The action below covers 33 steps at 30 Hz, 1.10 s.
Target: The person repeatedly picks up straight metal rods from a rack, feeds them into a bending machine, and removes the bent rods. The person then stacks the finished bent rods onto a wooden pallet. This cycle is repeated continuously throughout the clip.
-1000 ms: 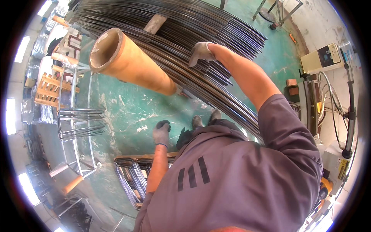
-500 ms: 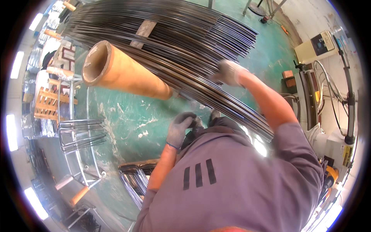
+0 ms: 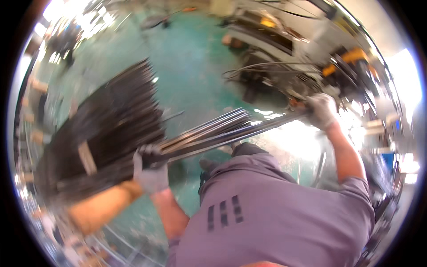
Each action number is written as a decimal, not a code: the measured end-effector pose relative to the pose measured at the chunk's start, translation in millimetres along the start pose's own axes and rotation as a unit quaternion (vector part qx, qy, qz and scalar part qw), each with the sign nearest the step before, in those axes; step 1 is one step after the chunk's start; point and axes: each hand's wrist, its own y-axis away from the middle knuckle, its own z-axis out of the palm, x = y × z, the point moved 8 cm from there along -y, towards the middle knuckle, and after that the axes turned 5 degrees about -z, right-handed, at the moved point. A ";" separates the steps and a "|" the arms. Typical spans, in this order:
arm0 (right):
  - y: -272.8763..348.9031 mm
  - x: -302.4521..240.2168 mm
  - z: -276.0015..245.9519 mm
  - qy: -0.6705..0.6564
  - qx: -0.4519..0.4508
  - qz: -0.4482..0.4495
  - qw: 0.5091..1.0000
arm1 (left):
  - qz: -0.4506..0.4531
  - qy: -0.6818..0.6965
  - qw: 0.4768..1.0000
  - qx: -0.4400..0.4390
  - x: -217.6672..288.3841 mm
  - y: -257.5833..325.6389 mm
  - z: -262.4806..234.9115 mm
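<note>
My two gloved hands grip a long, dark metal bar, possibly more than one, held slanting across in front of me. My left hand is closed round it beside the large pile of dark metal rods. Higher up on the right, my right hand is closed round the other end near the machinery. Several shinier rod ends stick out of the pile just beyond the held bar. Motion blurs the picture, so how many pieces I hold is unclear.
An orange cardboard tube lies by the pile, below my left hand. A wooden strip rests across the rods. Blurred machinery with cables stands at the far right. Green floor stretches beyond the pile.
My view has swung to the right, so the pile sits further left. My right hand has gone from over the rods to the bar's right end; my left hand has reached up and gripped the bar.
</note>
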 end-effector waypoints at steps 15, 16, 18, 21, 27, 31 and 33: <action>357.6 417.9 153.6 0.108 0.158 0.495 0.848 | -0.061 -0.032 0.988 -0.139 -160.3 -61.0 184.4; 387.0 433.2 163.1 0.134 0.247 0.592 0.755 | -0.051 -0.033 0.994 -0.095 -189.7 -76.2 186.6; 414.8 428.7 237.2 -0.265 0.395 0.706 0.524 | -0.101 -0.032 0.991 -0.077 -278.9 -102.5 195.9; 299.2 336.7 244.8 -0.879 0.424 0.192 0.107 | -0.116 -0.095 0.989 -0.012 -412.1 -135.9 198.4; 269.4 374.9 222.2 -0.770 0.530 0.354 0.018 | -0.201 -0.259 0.935 -0.134 -558.4 -185.7 247.2; 315.7 469.4 218.4 -0.737 0.566 0.359 0.087 | -0.182 -0.254 0.929 -0.199 -554.5 -272.3 280.2; 341.2 514.2 213.8 -0.670 0.583 0.431 0.159 | -0.153 -0.274 0.933 -0.177 -551.1 -318.6 277.2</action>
